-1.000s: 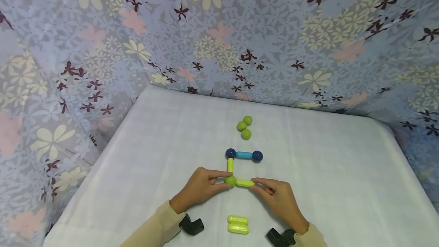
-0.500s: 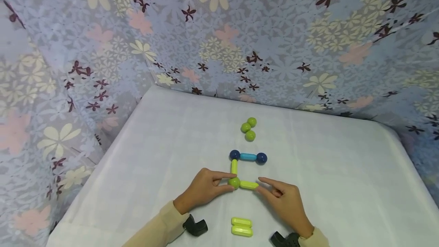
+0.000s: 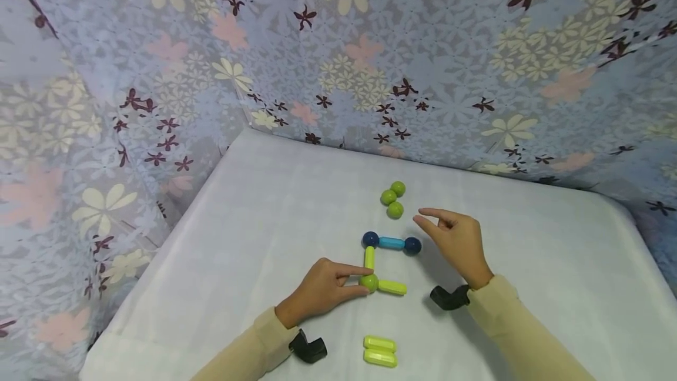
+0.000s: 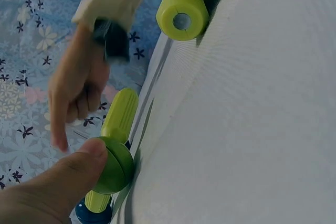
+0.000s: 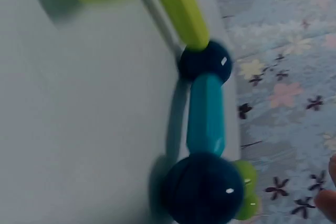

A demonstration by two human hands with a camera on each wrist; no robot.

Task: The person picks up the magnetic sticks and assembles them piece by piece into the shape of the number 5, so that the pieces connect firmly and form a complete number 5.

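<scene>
The right hand (image 3: pixel 455 246) had left the faceted lime-yellow rod (image 3: pixel 392 287) whose end it had pinched a second earlier; it now hovered near three glossy green balls (image 3: pixel 395 210), thumb and index fingertip apart with nothing between them. The left hand (image 3: pixel 328 290) kept the glossy green corner ball (image 3: pixel 368 283) pinched between thumb and index finger, as before. The released rod remained joined to that ball, pointing right.

A second lime-yellow rod (image 3: pixel 369 257) led from the corner ball away from the person to a dark blue ball (image 3: pixel 371 240), linked by a light blue ribbed rod (image 3: pixel 391 243) to another dark blue ball (image 3: pixel 412 246), just beside the right hand. The left fingers partly covered the corner ball in the head view. Two loose lime-yellow rods (image 3: pixel 379 358) lay side by side nearer the person on the white cloth (image 3: pixel 264 193).

The left wrist view showed silvery discs (image 4: pixel 182 21) in the loose rods' ends and a seam round the corner ball; the right wrist view caught only fingertips at its edge.
</scene>
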